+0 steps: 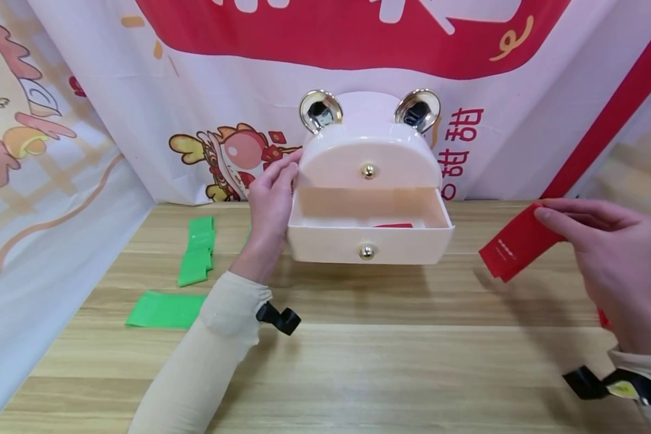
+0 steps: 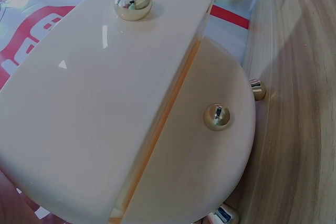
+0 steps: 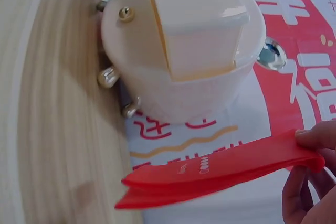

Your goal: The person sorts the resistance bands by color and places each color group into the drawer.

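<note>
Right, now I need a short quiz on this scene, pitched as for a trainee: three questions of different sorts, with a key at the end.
1. What does the right hand hold? (a) a green band (b) a red band (c) a mirror
2. True or false: something red lies in the open drawer.
3. How many round metallic knobs show on the white cabinet in the head view?

Key: 1. b; 2. true; 3. two

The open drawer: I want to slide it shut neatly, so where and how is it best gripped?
Probably by its gold knob, coming from the front: the ball-shaped knob juts from the middle of the open drawer's flat front, which faces the viewer.
</note>
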A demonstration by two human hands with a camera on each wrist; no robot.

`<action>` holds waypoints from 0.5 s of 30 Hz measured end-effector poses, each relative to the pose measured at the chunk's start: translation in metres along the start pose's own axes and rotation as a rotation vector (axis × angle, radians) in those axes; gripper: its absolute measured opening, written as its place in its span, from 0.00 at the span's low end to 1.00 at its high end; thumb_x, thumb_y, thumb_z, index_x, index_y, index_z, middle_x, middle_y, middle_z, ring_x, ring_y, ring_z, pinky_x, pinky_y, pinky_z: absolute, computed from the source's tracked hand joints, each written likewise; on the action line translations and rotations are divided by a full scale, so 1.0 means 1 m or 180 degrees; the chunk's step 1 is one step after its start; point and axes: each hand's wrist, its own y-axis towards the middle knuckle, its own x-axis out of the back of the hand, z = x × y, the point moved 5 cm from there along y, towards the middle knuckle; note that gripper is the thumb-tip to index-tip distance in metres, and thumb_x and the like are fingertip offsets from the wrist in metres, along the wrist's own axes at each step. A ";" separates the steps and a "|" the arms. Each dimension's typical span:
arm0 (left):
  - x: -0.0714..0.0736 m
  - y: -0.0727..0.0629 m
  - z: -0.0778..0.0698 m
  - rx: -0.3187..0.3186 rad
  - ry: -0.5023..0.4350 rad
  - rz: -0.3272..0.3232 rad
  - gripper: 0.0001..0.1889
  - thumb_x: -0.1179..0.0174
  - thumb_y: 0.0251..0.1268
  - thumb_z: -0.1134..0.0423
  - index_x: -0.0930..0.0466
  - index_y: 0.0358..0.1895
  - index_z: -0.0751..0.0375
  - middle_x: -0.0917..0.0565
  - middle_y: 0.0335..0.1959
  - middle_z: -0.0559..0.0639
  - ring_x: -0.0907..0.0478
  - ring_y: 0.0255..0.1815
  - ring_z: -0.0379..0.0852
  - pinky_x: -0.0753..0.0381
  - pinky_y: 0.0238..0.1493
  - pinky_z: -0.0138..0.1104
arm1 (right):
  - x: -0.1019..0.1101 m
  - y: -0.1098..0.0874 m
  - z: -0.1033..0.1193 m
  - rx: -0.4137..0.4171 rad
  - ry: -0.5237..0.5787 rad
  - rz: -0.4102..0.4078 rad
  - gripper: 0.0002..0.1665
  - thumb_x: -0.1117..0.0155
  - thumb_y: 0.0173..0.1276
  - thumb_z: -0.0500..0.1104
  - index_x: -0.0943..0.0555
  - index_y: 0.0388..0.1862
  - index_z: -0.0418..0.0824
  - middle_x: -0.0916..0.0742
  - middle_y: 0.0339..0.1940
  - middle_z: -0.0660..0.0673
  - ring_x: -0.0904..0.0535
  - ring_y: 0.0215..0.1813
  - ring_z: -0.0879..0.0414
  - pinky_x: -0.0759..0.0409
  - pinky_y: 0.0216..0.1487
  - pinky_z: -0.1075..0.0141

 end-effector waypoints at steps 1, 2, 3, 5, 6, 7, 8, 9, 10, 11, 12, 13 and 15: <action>0.000 0.000 0.000 0.0010 -0.0014 0.0003 0.14 0.41 0.81 0.54 0.11 0.61 0.42 0.12 0.62 0.39 0.19 0.64 0.38 0.20 0.70 0.36 | -0.001 0.000 0.004 0.0048 0.0076 -0.0007 0.27 0.30 0.73 0.54 0.15 0.69 0.50 0.11 0.49 0.68 0.21 0.56 0.67 0.21 0.44 0.88; -0.001 0.000 0.000 0.0010 -0.0016 0.0006 0.14 0.41 0.81 0.54 0.11 0.61 0.43 0.12 0.62 0.39 0.19 0.64 0.38 0.20 0.70 0.36 | -0.003 0.000 0.008 0.0061 0.0104 -0.0007 0.28 0.29 0.72 0.55 0.15 0.69 0.51 0.11 0.51 0.67 0.21 0.56 0.67 0.21 0.45 0.88; -0.001 0.000 -0.001 0.0007 -0.0019 0.0009 0.15 0.41 0.81 0.54 0.11 0.62 0.43 0.12 0.62 0.39 0.19 0.64 0.38 0.20 0.71 0.37 | -0.005 0.000 0.012 0.0078 0.0129 -0.0015 0.29 0.30 0.72 0.56 0.16 0.69 0.52 0.12 0.52 0.66 0.20 0.56 0.67 0.22 0.46 0.88; -0.001 0.000 -0.001 -0.0011 -0.0008 0.0007 0.15 0.41 0.81 0.54 0.11 0.62 0.43 0.12 0.62 0.39 0.19 0.64 0.38 0.20 0.70 0.37 | -0.008 -0.001 0.020 0.0108 0.0414 -0.0046 0.29 0.28 0.70 0.55 0.15 0.68 0.51 0.11 0.54 0.63 0.20 0.57 0.66 0.21 0.45 0.87; -0.001 0.000 -0.001 -0.0012 -0.0006 0.0006 0.14 0.41 0.81 0.54 0.11 0.62 0.43 0.12 0.62 0.39 0.19 0.63 0.38 0.20 0.70 0.37 | -0.010 0.000 0.024 0.0135 0.0589 -0.0079 0.29 0.26 0.68 0.54 0.14 0.67 0.49 0.10 0.53 0.61 0.19 0.57 0.65 0.20 0.45 0.87; -0.001 0.000 0.000 -0.0016 -0.0004 0.0004 0.14 0.41 0.81 0.54 0.11 0.61 0.43 0.12 0.62 0.40 0.19 0.63 0.38 0.20 0.70 0.37 | -0.012 -0.001 0.028 0.0189 0.0682 -0.0105 0.28 0.25 0.68 0.53 0.13 0.66 0.48 0.09 0.53 0.59 0.19 0.57 0.64 0.19 0.46 0.86; -0.001 0.000 0.000 -0.0027 0.0007 0.0000 0.14 0.41 0.81 0.54 0.11 0.61 0.43 0.12 0.62 0.39 0.19 0.63 0.38 0.20 0.70 0.36 | -0.013 -0.001 0.032 0.0230 0.0753 -0.0136 0.28 0.24 0.67 0.53 0.13 0.65 0.48 0.09 0.53 0.58 0.19 0.57 0.64 0.19 0.45 0.86; -0.001 0.000 0.000 -0.0021 -0.0008 -0.0001 0.14 0.41 0.81 0.54 0.11 0.60 0.42 0.12 0.62 0.40 0.19 0.63 0.38 0.20 0.70 0.36 | -0.014 -0.001 0.037 0.0305 0.0851 -0.0154 0.26 0.24 0.68 0.50 0.12 0.64 0.46 0.08 0.52 0.57 0.18 0.57 0.63 0.19 0.45 0.85; -0.001 0.001 0.000 -0.0015 -0.0021 -0.0003 0.14 0.40 0.81 0.54 0.10 0.60 0.42 0.11 0.62 0.40 0.19 0.63 0.38 0.20 0.70 0.36 | -0.016 -0.001 0.041 0.0375 0.0926 -0.0182 0.24 0.23 0.68 0.48 0.12 0.62 0.45 0.07 0.51 0.55 0.17 0.57 0.62 0.18 0.45 0.85; -0.001 0.001 0.001 -0.0021 -0.0025 -0.0004 0.14 0.41 0.81 0.54 0.10 0.60 0.42 0.11 0.62 0.40 0.19 0.63 0.37 0.20 0.70 0.36 | -0.017 -0.001 0.047 0.0447 0.0855 -0.0223 0.24 0.23 0.68 0.47 0.11 0.62 0.45 0.07 0.52 0.54 0.17 0.57 0.62 0.18 0.45 0.85; -0.001 0.001 0.001 -0.0025 -0.0026 -0.0004 0.14 0.41 0.81 0.54 0.10 0.60 0.42 0.11 0.62 0.40 0.19 0.63 0.37 0.20 0.70 0.35 | -0.017 -0.002 0.051 0.0492 0.0767 -0.0248 0.23 0.24 0.69 0.48 0.11 0.62 0.46 0.08 0.53 0.54 0.17 0.58 0.62 0.18 0.45 0.85; -0.001 0.002 0.001 -0.0030 -0.0032 -0.0002 0.14 0.41 0.81 0.55 0.10 0.60 0.43 0.11 0.62 0.40 0.19 0.63 0.37 0.20 0.70 0.35 | -0.018 -0.002 0.056 0.0529 0.0662 -0.0271 0.23 0.25 0.70 0.49 0.11 0.62 0.47 0.08 0.55 0.54 0.18 0.59 0.62 0.19 0.46 0.85; 0.000 0.002 0.001 -0.0045 -0.0035 -0.0006 0.14 0.41 0.81 0.55 0.10 0.60 0.43 0.11 0.62 0.40 0.19 0.63 0.37 0.21 0.70 0.35 | -0.021 -0.003 0.066 0.0573 0.0595 -0.0335 0.23 0.25 0.69 0.51 0.11 0.62 0.49 0.09 0.57 0.53 0.18 0.59 0.62 0.18 0.50 0.83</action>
